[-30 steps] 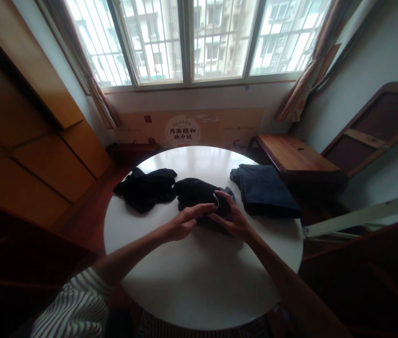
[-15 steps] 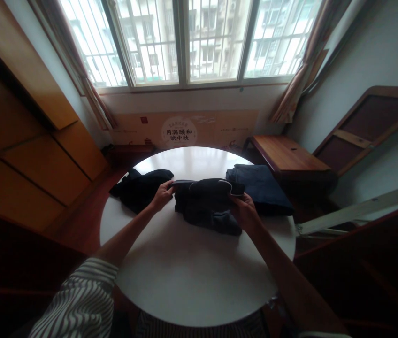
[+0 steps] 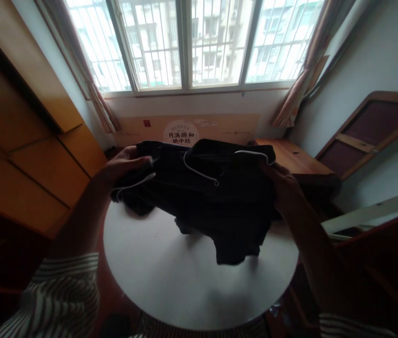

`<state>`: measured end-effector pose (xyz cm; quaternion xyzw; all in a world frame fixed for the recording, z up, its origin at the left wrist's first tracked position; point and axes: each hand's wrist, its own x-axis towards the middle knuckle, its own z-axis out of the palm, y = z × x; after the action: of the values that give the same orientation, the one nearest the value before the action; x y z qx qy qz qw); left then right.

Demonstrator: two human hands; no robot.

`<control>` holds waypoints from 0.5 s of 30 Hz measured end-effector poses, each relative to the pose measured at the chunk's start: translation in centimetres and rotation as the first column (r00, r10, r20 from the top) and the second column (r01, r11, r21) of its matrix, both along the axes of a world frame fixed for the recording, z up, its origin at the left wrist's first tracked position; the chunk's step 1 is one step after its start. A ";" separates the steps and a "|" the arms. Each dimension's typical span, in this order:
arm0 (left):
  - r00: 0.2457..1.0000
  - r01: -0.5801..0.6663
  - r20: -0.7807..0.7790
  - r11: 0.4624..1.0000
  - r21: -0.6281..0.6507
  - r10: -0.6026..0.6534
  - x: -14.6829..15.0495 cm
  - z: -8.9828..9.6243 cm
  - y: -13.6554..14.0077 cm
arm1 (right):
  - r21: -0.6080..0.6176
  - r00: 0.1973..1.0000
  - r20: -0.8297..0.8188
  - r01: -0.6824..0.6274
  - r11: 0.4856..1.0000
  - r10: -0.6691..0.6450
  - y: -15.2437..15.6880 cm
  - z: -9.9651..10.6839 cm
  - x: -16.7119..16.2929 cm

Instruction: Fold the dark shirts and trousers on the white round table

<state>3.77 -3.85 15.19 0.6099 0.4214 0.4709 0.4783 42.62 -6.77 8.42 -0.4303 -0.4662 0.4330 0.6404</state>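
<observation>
Head view: white-trimmed black garment (image 3: pixel 202 192) is held above round white table (image 3: pixel 171 281), left end clamped in left hand (image 3: pixel 126 163), right end in right hand (image 3: pixel 284 184), hands well apart, and "月满颐和 映中秋" can be read on far banner (image 3: pixel 181 130), its smaller print being too blurred.

The black garment (image 3: pixel 227 202) is now raised and spread wider.

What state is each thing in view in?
Left hand, gripping the garment's edge
Right hand, gripping its other side
Dark garment, held spread between both hands, lower part hanging
Curtains, drawn aside
Window, unclear whether fully shut
</observation>
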 end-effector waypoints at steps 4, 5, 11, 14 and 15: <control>0.961 0.149 -0.228 0.987 -0.057 -0.159 -0.7 -0.5 3.5 | 0.004 0.976 0.206 -0.070 0.998 0.068 4.6 0.9 0.8; 0.966 0.114 -0.231 0.993 -0.011 -0.114 -0.4 -1.3 5.3 | 0.019 0.957 0.285 -0.053 0.998 0.045 6.5 1.2 0.8; 0.790 -0.327 -0.352 0.831 0.451 0.502 2.0 -6.6 14.5 | 0.240 0.373 0.879 0.191 0.952 -0.297 14.1 0.9 -2.5; 0.725 -0.234 -0.488 0.841 0.488 0.485 2.3 -9.5 13.3 | 0.100 0.251 0.962 0.026 0.995 -0.103 12.1 -2.0 -4.6; 0.736 -0.189 -0.531 0.881 0.434 0.419 2.3 -10.6 12.1 | 0.046 0.234 0.971 -0.020 0.999 -0.041 10.9 -3.2 -5.1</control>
<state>6.03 8.24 4.59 0.7249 0.5573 0.3885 0.1142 37.48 4.11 5.18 -0.5933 -0.7699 0.0582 0.2278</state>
